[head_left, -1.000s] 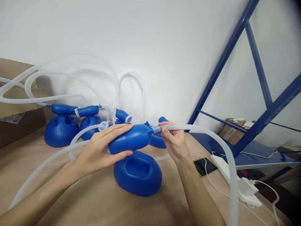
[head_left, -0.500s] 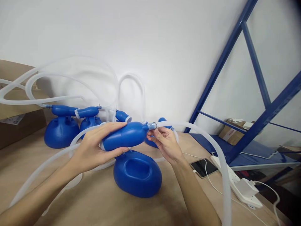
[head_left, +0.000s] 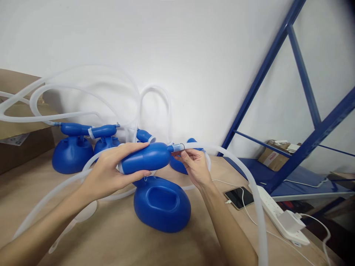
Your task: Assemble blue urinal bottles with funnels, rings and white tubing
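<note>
My left hand (head_left: 111,170) is wrapped round the wide end of a blue bottle-shaped piece (head_left: 148,158), which lies nearly level. At its narrow right end, a translucent hose (head_left: 222,148) fits over the nozzle, with a thin metal ring (head_left: 182,147) round the joint. The fingers of my right hand (head_left: 195,162) are pinched on the hose just beside the ring. Below the held piece, a blue container (head_left: 162,205) with an oval hollow rests on the wooden table (head_left: 116,236).
Several blue containers (head_left: 72,155) with hoses stand along the wall. A cardboard box (head_left: 27,147) is at the left. A phone (head_left: 239,197), a white power strip (head_left: 277,214) with cables, and a blue metal rack (head_left: 257,77) are at the right.
The blue piece has shifted slightly left. The metal ring sits a little farther from the blue nozzle, and the hose's hanging right part has moved left.
</note>
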